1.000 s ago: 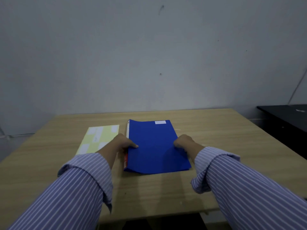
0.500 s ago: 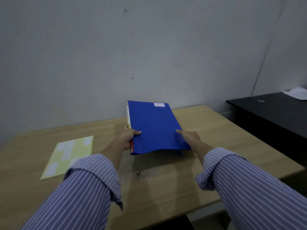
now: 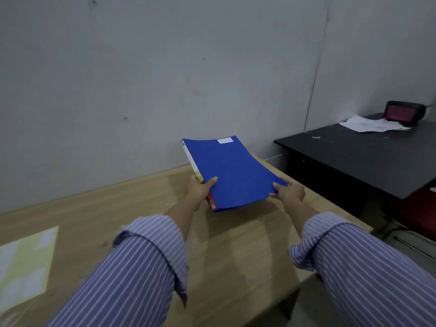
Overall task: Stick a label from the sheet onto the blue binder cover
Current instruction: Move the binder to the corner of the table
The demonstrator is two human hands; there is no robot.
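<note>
The blue binder [image 3: 232, 171] is held in the air above the right part of the wooden table [image 3: 132, 208], tilted with its far end raised. A white label [image 3: 225, 140] is stuck near the far edge of its cover. My left hand [image 3: 200, 188] grips the near left corner by the spine, thumb on the cover. My right hand [image 3: 289, 192] pinches the near right corner. The yellow label sheet [image 3: 26, 265], with white labels on it, lies flat on the table at the far left.
A black desk [image 3: 358, 156] stands to the right of the table, with white papers [image 3: 371, 123] and a dark device with a red face [image 3: 403, 113] on it. A grey wall runs behind both. The table's right edge is close to my right arm.
The binder was lifted off the table and carried up and to the right in both hands. The view swung right, so the label sheet now sits at the far left.
</note>
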